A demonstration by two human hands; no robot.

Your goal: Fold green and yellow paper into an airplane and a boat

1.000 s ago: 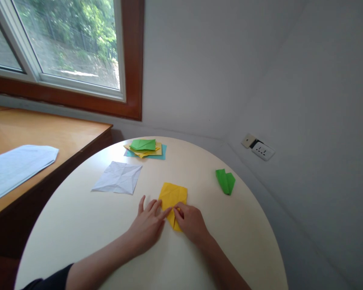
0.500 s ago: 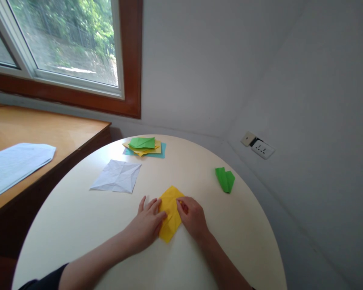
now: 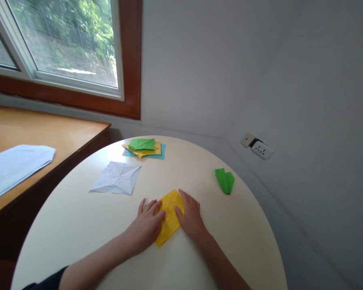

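Yellow paper (image 3: 169, 226), partly covered
The left hand (image 3: 145, 226) and right hand (image 3: 191, 216) hide parts of its edges; white sheets (image 3: 21, 166) run off the view's left side, their faint markings illegible.

Yellow paper (image 3: 169, 224) turned, near end swung leftward (it lay nearly straight a second ago). Right hand (image 3: 192, 217) changed from pinch to spread fingers, thumb over paper's right edge.

yellow paper (image 3: 169, 220) | folded, creased | lying flat | slanted, far end rightward | on round table (image 3: 245, 229)
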